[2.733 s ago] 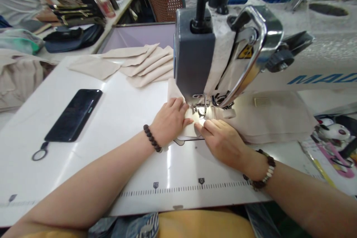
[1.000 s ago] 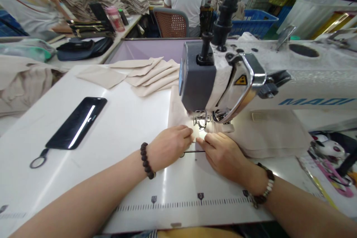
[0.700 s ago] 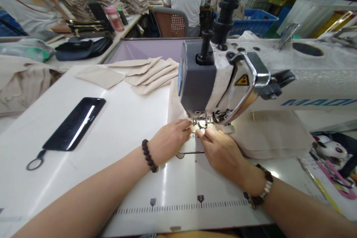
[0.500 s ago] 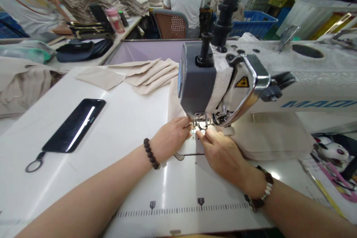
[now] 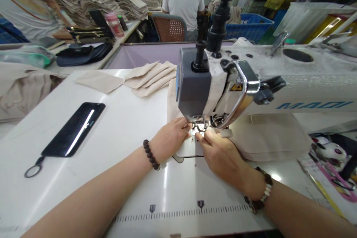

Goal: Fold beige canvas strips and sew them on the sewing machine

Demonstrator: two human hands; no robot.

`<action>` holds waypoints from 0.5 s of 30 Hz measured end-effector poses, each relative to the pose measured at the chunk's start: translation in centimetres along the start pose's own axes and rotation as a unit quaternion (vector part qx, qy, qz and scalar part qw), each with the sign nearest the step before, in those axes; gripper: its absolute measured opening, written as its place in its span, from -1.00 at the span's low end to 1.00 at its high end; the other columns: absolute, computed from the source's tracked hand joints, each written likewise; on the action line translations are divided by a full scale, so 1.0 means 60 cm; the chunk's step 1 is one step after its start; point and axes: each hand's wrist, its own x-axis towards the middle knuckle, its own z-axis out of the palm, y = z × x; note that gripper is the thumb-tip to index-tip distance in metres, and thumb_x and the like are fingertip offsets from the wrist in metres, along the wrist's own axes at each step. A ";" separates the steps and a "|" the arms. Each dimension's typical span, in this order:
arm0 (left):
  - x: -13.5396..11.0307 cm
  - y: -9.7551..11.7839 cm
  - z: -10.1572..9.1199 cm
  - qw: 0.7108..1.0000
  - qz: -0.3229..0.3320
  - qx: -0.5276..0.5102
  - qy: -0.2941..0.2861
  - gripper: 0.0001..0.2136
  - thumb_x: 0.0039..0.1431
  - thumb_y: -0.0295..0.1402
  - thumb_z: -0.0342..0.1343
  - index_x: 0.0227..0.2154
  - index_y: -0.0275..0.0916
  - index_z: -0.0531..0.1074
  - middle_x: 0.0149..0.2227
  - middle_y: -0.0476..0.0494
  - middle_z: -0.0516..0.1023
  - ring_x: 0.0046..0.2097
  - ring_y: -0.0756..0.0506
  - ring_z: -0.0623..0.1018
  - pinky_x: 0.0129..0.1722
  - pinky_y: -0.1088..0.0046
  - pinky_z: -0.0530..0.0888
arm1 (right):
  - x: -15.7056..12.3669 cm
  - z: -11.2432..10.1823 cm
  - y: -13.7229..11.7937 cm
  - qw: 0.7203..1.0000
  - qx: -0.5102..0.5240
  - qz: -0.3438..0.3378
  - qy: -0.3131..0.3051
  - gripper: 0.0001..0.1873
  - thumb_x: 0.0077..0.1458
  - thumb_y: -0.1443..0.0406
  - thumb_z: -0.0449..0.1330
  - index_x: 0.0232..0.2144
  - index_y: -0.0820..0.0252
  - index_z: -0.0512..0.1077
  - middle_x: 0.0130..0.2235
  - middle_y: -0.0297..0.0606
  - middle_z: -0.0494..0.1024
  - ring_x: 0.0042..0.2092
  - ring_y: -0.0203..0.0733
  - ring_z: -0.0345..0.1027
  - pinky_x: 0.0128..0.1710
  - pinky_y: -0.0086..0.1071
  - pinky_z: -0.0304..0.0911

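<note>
A sewing machine (image 5: 195, 81) with a dark grey head stands over the white table. Its lit presser foot (image 5: 199, 125) lies between my two hands. My left hand (image 5: 173, 135), with a dark bead bracelet at the wrist, has its fingers closed at the edge of a beige fabric piece (image 5: 172, 100) left of the needle. On the other side, my right hand (image 5: 220, 150) keeps thumb and forefinger together close in front of the foot, on the fabric's edge as far as I can see. The machine head and my fingers hide much of the piece.
Beige pieces (image 5: 152, 78) lie loosely behind the machine head; a flat stack (image 5: 270, 137) sits under the arm. A black phone (image 5: 74, 130) with a ring strap rests at left. Scissors with pink handles (image 5: 341, 184) lie at right. A person (image 5: 184, 0) sits beyond.
My view has tilted slightly, so the machine appears a little lower and further left. Both hands stay at the presser foot in nearly the same pose. The loose pieces behind have shifted slightly.
</note>
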 end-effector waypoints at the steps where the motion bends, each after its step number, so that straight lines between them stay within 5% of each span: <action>1: 0.001 -0.001 0.001 1.000 0.001 0.002 0.000 -0.91 0.18 -0.49 -0.01 -0.39 -0.32 0.38 -0.30 -0.15 0.39 -0.16 -0.11 0.42 -0.17 0.37 0.43 | 0.000 0.000 0.000 1.000 0.000 0.001 0.001 -0.69 0.05 0.50 -0.03 -0.14 0.35 0.35 -0.39 -0.19 0.34 -0.37 -0.18 0.16 -0.40 -0.33 0.05; 10: -0.025 0.045 -0.015 0.996 -0.042 0.053 -0.062 -0.76 0.21 -0.28 -0.03 -0.29 -0.39 0.38 -0.26 -0.25 0.40 -0.20 -0.18 0.39 -0.29 0.30 0.41 | 0.001 -0.005 0.003 0.999 0.032 -0.004 0.002 -0.69 0.07 0.50 -0.05 -0.14 0.35 0.35 -0.38 -0.17 0.36 -0.36 -0.19 0.20 -0.40 -0.34 0.07; 15: -0.045 0.063 -0.008 0.993 0.068 0.044 -0.090 -0.86 0.20 -0.39 -0.01 -0.41 -0.31 0.39 -0.35 -0.14 0.43 -0.25 -0.12 0.39 -0.24 0.32 0.38 | -0.006 -0.007 0.012 0.996 0.088 -0.021 -0.018 -0.71 0.11 0.46 -0.05 -0.13 0.30 0.35 -0.41 -0.23 0.33 -0.41 -0.22 0.14 -0.42 -0.35 0.02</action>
